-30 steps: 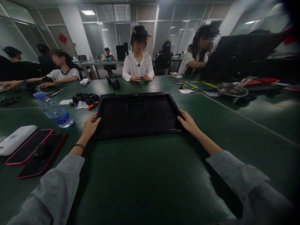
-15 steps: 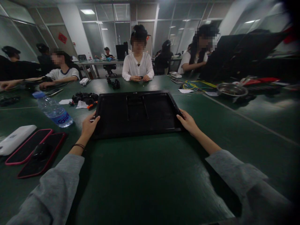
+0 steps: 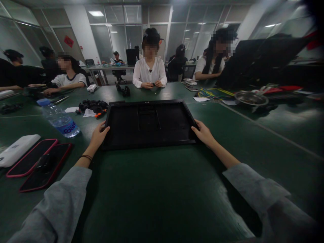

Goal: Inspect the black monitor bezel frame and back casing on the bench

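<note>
Two-handed hold on a black panel (image 3: 149, 126). You are gripping it by both short sides: your left hand (image 3: 100, 133) is clamping the left rim, your right hand (image 3: 204, 133) the right, each thumb pressing on top, the other fingers mostly hidden. The panel is lying crosswise over the counter (image 3: 162, 189), recessed face showing, its long sides running roughly along the counter's far edge; whether it is bearing on the surface, you cannot tell. For a steady hold, you are best loading both hands evenly, so that no corner is dipping or twisting. Toward the counter's left, you are needing clearance from the bottle (image 3: 60, 121) and, just beside the panel's far left corner, the dark gear (image 3: 92, 106).
</note>
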Tool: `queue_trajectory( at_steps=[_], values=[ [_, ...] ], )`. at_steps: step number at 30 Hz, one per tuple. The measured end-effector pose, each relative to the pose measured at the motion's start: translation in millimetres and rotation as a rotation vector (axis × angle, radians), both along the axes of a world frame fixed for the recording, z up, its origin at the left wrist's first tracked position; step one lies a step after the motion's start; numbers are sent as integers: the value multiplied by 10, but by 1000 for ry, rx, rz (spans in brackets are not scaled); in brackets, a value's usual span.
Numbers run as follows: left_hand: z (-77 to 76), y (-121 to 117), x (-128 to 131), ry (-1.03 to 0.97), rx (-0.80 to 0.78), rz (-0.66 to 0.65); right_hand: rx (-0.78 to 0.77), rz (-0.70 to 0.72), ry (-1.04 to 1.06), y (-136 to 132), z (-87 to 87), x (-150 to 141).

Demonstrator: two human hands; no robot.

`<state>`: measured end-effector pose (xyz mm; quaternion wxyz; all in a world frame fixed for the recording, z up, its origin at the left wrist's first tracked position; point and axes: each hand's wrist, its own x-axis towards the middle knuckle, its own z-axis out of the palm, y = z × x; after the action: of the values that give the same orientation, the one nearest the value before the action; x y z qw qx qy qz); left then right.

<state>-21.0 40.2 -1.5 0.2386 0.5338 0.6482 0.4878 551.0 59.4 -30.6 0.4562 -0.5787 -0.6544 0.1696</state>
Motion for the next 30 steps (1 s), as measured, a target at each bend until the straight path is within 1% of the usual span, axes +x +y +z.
queue_trajectory(
  at_steps=[5, 16, 22, 24, 25, 27, 29, 30],
  values=[
    [14, -22, 19, -40, -16, -12, 10, 4, 2, -4, -2, -7],
    [63, -59, 52, -26, -33, 19, -8, 17, 19, -9, 16, -19],
    [77, -58, 74, -32, -22, 12, 17, 29, 22, 19, -10, 1],
    [97, -80, 84, 33, -30, 21, 20, 31, 19, 34, -30, 17],
    [113, -105, 91, 93, -37, 48, 20, 30, 19, 42, -40, 24],
    [151, -190, 109, 280, -60, 172, 18, 25, 25, 56, -54, 33],
    [194, -319, 128, 452, -128, 318, 12, 33, 38, 67, -63, 38],
    [215, -394, 135, 518, -142, 345, 12, 32, 44, 71, -66, 40]
  ],
)
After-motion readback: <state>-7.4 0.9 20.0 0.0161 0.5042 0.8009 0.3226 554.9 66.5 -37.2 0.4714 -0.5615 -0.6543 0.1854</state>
